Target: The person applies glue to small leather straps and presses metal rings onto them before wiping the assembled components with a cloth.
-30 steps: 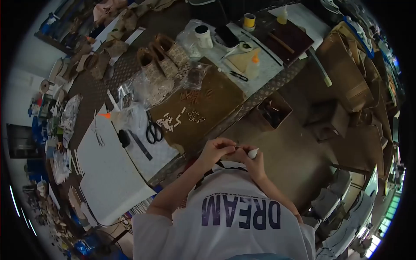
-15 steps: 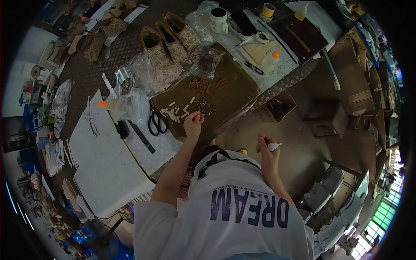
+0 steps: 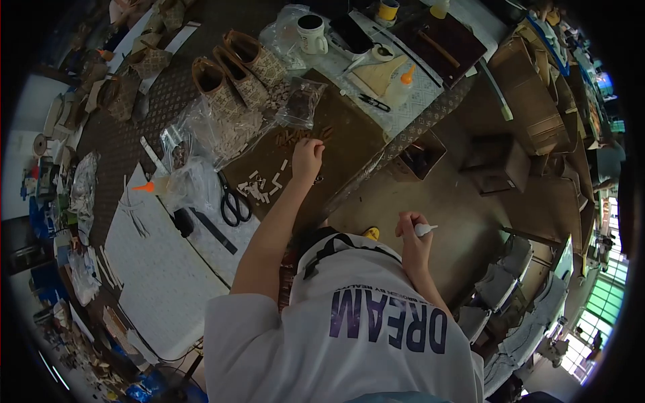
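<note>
My left hand (image 3: 307, 160) reaches over the brown work board (image 3: 349, 161), fingers drawn together at a pile of small brown strips (image 3: 287, 138). Whatever is between its fingertips is too small to make out. White strips (image 3: 261, 188) lie on the board to the left of this hand. Small dark metal-looking pieces (image 3: 318, 179) are partly hidden by my left wrist. Away from the table, over the floor, my right hand (image 3: 414, 236) is closed around a small white nozzle bottle (image 3: 424, 230), its thin tip pointing right.
Black scissors (image 3: 235, 207) and a dark flat strip (image 3: 213, 230) lie left of the board. Patterned shoe-like items (image 3: 252, 60), plastic bags (image 3: 301, 102) and a mug (image 3: 312, 35) stand behind. An orange-tipped bottle (image 3: 403, 84) sits right; a cardboard box (image 3: 420, 158) is beside the table.
My left hand has moved from the white strips and dark pieces up to the brown strips. My right hand still holds the bottle in nearly the same place. The view has shifted slightly.
</note>
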Demonstrator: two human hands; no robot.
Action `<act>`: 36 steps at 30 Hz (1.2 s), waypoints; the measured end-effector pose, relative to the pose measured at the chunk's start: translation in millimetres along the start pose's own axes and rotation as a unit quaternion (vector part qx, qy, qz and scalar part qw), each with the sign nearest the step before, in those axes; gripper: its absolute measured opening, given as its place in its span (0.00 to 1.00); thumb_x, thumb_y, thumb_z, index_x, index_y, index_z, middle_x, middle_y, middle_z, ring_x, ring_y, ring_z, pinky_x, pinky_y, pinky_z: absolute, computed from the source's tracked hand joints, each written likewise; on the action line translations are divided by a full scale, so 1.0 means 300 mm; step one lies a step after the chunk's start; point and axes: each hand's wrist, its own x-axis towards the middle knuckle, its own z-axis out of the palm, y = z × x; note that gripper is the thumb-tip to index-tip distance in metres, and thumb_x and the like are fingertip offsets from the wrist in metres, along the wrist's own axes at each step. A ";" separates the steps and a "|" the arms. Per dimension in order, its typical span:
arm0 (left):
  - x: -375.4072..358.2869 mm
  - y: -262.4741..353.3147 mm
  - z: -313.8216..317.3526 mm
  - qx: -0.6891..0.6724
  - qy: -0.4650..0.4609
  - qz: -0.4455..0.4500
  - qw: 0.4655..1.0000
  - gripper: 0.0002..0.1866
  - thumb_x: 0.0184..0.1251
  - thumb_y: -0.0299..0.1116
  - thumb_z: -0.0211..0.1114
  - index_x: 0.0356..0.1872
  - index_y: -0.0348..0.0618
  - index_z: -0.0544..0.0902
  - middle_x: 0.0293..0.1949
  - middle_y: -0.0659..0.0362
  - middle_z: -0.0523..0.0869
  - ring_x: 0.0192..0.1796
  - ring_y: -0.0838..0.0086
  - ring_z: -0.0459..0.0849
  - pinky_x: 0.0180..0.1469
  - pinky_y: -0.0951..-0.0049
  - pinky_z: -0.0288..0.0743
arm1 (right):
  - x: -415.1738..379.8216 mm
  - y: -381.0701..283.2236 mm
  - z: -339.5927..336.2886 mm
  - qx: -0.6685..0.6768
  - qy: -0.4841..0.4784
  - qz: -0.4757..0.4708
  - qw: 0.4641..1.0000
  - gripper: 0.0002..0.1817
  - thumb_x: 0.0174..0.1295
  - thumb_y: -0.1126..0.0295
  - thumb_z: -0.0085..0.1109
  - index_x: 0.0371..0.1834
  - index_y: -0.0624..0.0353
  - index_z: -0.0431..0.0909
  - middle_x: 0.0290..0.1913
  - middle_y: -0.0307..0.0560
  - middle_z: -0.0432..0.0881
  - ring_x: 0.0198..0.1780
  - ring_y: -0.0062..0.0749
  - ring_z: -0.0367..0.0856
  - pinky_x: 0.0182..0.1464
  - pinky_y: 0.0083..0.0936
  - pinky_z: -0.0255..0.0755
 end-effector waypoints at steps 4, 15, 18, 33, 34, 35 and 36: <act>0.102 0.006 0.055 0.037 -0.079 -0.051 0.995 0.06 0.62 0.31 0.63 0.38 0.41 0.79 0.35 0.55 0.79 0.42 0.63 0.79 0.41 0.66 0.76 | -0.015 -0.005 0.003 0.002 0.007 -0.013 1.000 0.08 0.64 0.69 0.56 0.36 0.64 0.75 0.25 0.36 0.73 0.27 0.17 0.68 0.31 0.16 0.62; -0.160 0.319 -0.155 -0.307 -0.189 -0.028 0.932 0.10 0.53 0.29 0.68 0.36 0.38 0.84 0.31 0.55 0.84 0.33 0.74 0.84 0.37 0.75 0.76 | 0.013 0.001 0.090 -0.030 -0.043 -0.028 0.998 0.08 0.62 0.76 0.56 0.43 0.65 0.76 0.33 0.40 0.79 0.33 0.19 0.75 0.38 0.16 0.70; -0.273 0.440 -0.269 -0.360 -0.252 -0.074 0.895 0.10 0.54 0.25 0.67 0.37 0.36 0.79 0.30 0.57 0.83 0.34 0.78 0.82 0.38 0.77 0.76 | 0.033 0.021 0.114 -0.080 -0.086 -0.016 0.993 0.10 0.60 0.78 0.58 0.45 0.65 0.77 0.33 0.40 0.80 0.34 0.18 0.76 0.38 0.16 0.71; -0.331 -0.119 -0.325 -0.031 0.065 -0.146 0.987 0.08 0.57 0.32 0.67 0.33 0.39 0.80 0.32 0.52 0.81 0.34 0.65 0.82 0.36 0.71 0.75 | 0.040 0.013 0.191 -0.114 -0.168 0.030 0.979 0.06 0.58 0.77 0.59 0.38 0.67 0.80 0.30 0.43 0.83 0.30 0.21 0.80 0.34 0.18 0.75; -0.337 -0.215 -0.314 0.049 0.106 -0.138 0.984 0.08 0.57 0.32 0.67 0.34 0.40 0.80 0.32 0.51 0.80 0.34 0.61 0.81 0.36 0.68 0.75 | 0.037 0.012 0.186 -0.107 -0.165 0.035 0.980 0.06 0.58 0.78 0.59 0.38 0.67 0.80 0.30 0.43 0.83 0.30 0.21 0.80 0.34 0.18 0.75; -0.333 -0.251 -0.324 0.043 0.112 -0.150 0.981 0.08 0.57 0.31 0.67 0.34 0.39 0.80 0.31 0.51 0.80 0.33 0.61 0.80 0.36 0.67 0.75 | 0.033 0.012 0.182 -0.100 -0.161 0.040 0.981 0.06 0.58 0.78 0.59 0.38 0.67 0.80 0.29 0.43 0.83 0.30 0.21 0.80 0.34 0.19 0.75; -0.329 -0.272 -0.335 0.037 0.117 -0.162 0.979 0.07 0.57 0.30 0.66 0.34 0.39 0.80 0.31 0.51 0.79 0.33 0.60 0.80 0.36 0.65 0.74 | 0.030 0.013 0.181 -0.098 -0.157 0.037 0.982 0.06 0.58 0.78 0.59 0.38 0.67 0.80 0.29 0.43 0.83 0.30 0.21 0.80 0.34 0.18 0.75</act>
